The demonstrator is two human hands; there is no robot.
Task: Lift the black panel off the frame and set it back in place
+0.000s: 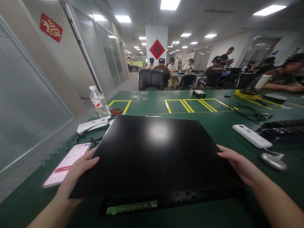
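Head view: a green table (213, 126) is seen in a big office room with people far behind. A flat black panel (154, 158) is held just above the table, its long side running left to right. The left hand (76, 172) and right hand (239, 164) are pinched on its side edges.

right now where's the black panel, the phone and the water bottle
black panel (152, 155), head view, middle of its glossy top face
phone (67, 163), head view, centre of its lit screen
water bottle (99, 103), head view, on its label, mid-body
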